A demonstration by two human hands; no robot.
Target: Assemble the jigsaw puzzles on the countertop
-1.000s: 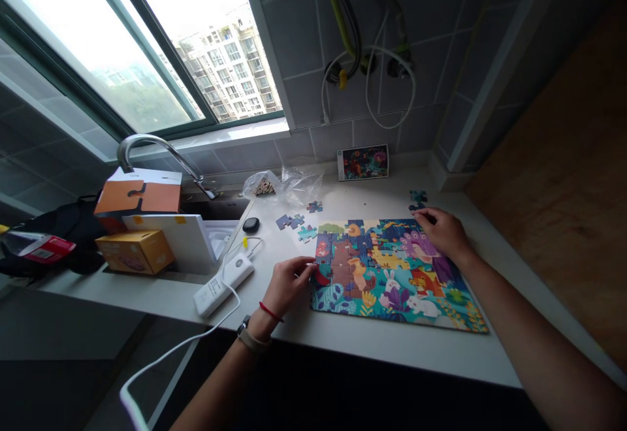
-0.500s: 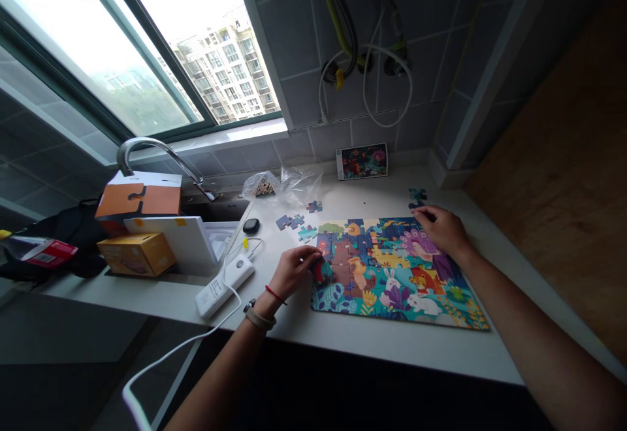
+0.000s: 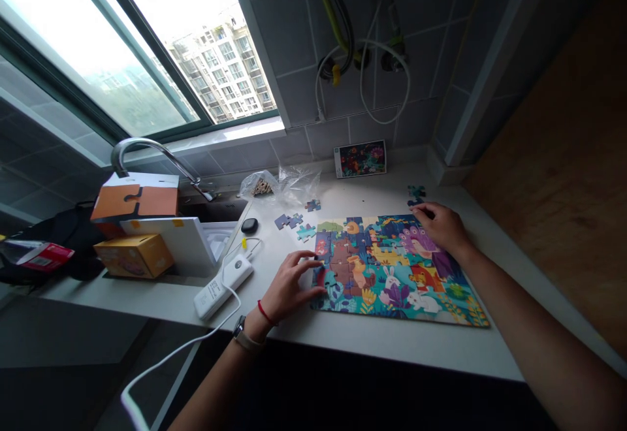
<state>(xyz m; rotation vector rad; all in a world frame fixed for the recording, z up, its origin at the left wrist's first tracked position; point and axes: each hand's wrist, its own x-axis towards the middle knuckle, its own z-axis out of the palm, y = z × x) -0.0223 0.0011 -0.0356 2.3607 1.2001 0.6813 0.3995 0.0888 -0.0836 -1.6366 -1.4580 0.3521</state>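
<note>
A colourful animal jigsaw puzzle [image 3: 392, 268] lies on the white counter, most of its pieces joined. At its left edge my left hand [image 3: 294, 282] is open, thumb and fingers apart beside a red patch of the puzzle. My right hand [image 3: 439, 225] is at the upper right corner, its fingers pinched together near dark teal loose pieces [image 3: 416, 191]; what they hold, if anything, is too small to make out. More loose pieces [image 3: 289, 221] lie beyond the upper left corner, with a teal piece [image 3: 306, 232] and another piece [image 3: 313, 205] near them.
A small picture card [image 3: 360, 159] leans on the wall. Clear plastic bags [image 3: 294, 185], a black oval object [image 3: 249, 226] and a white power strip [image 3: 223, 287] with a cable lie left of the puzzle. Boxes [image 3: 134, 256] stand by the sink faucet [image 3: 157, 147].
My left hand has opened, its thumb and fingers spreading apart, and has moved slightly down and left. The right hand has hardly moved.
</note>
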